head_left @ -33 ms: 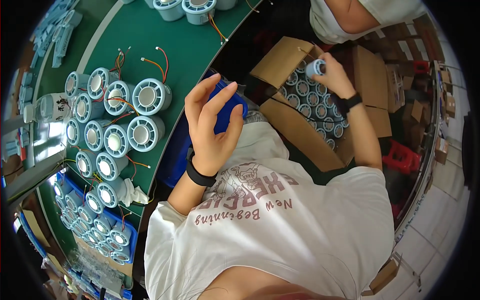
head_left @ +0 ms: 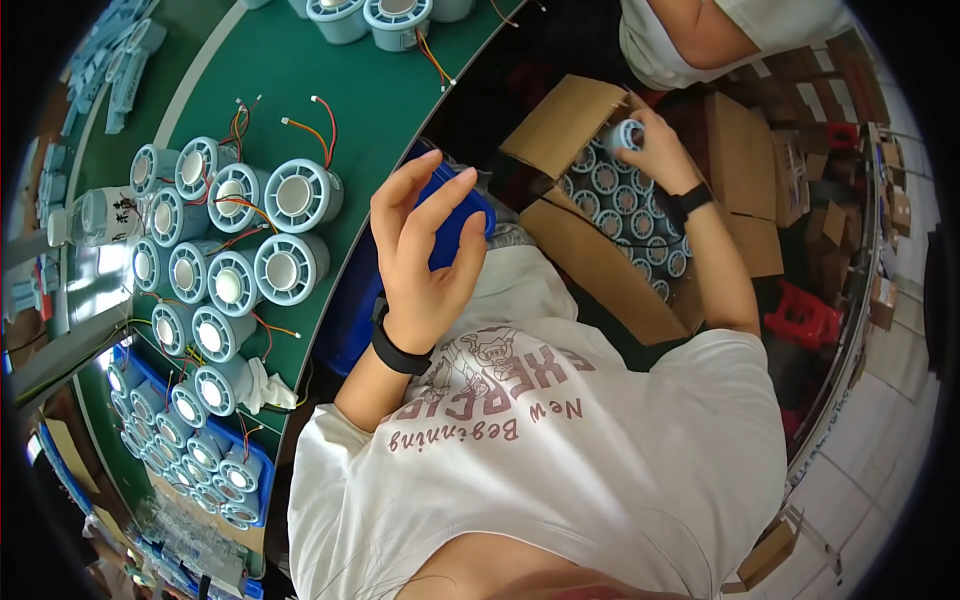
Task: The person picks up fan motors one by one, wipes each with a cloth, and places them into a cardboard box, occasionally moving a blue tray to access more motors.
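Note:
My right hand (head_left: 661,152) is closed around a light-blue cylindrical housing (head_left: 626,136) with a spoked rim. It holds this piece over the far part of an open cardboard box (head_left: 577,253). Rows of similar round housings (head_left: 622,200) fill the box below. My left hand (head_left: 425,240) hangs empty, fingers spread and slightly curled, near the edge of a blue plastic bin (head_left: 350,318). To its left, several light-blue housings (head_left: 291,268) with pale round centres and coloured wires stand on the green table.
More housings (head_left: 398,22) stand at the table's far end. A blue tray (head_left: 266,478) packed with them is at the lower left, near a clear bottle (head_left: 95,217). A red stool (head_left: 803,315) stands right of the box. Another person's arm (head_left: 700,30) shows beyond it.
My right hand has shifted slightly left and away from me with the housing, which has turned a little. My left hand has hardly moved.

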The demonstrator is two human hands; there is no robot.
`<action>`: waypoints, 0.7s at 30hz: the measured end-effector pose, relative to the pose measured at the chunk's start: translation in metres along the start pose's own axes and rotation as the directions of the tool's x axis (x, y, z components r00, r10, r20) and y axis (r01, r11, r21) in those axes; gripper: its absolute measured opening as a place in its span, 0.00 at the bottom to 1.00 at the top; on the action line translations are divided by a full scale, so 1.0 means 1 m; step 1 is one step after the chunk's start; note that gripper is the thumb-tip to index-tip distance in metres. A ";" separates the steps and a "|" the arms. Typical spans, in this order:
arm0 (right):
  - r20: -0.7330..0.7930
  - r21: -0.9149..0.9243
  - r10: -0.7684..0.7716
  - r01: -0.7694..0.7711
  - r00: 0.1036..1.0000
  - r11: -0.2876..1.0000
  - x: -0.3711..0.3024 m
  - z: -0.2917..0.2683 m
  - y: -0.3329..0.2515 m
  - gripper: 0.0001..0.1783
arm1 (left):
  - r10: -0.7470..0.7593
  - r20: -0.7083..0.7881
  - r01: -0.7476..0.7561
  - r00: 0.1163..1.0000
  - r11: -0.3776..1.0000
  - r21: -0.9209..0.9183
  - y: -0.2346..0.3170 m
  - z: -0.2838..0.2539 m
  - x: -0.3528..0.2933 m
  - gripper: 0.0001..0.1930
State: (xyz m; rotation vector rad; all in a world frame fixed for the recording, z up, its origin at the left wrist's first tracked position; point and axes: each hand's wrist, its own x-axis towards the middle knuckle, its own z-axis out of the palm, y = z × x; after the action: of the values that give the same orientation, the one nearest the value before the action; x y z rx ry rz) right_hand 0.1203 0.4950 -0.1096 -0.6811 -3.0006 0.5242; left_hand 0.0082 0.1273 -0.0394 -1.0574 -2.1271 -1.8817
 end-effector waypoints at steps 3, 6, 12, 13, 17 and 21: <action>-0.105 -0.038 0.034 -0.038 0.994 0.999 0.006 0.041 0.002 0.32 | -0.013 -0.014 0.013 1.000 1.000 0.006 -0.004 0.001 -0.002 0.20; -0.204 -0.014 0.057 -0.061 0.977 0.998 0.009 0.060 0.005 0.33 | -0.016 -0.024 0.017 1.000 1.000 0.017 -0.009 -0.001 0.001 0.19; -0.066 -0.112 0.080 -0.087 0.995 0.990 0.003 0.005 -0.048 0.37 | -0.011 0.107 0.005 0.994 0.998 0.058 -0.009 -0.011 0.005 0.18; -0.077 -0.102 0.029 -0.037 0.997 0.994 0.007 -0.016 -0.066 0.37 | -0.029 0.127 0.030 0.991 1.000 -0.007 -0.012 -0.011 0.003 0.18; -0.378 0.396 -0.221 0.372 0.899 0.839 0.031 -0.097 -0.198 0.34 | -0.024 0.195 0.062 0.980 0.979 -0.192 -0.018 -0.002 -0.007 0.19; -0.269 0.798 -0.601 0.523 0.753 0.298 0.061 -0.145 -0.336 0.29 | 0.030 0.149 0.005 0.988 0.973 -0.229 -0.010 -0.016 -0.010 0.20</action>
State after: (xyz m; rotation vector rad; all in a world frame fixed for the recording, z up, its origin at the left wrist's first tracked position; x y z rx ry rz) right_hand -0.0615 0.2819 0.1342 0.4989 -2.2335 1.7424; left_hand 0.0045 0.1089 -0.0490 -1.2946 -2.0061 -2.1457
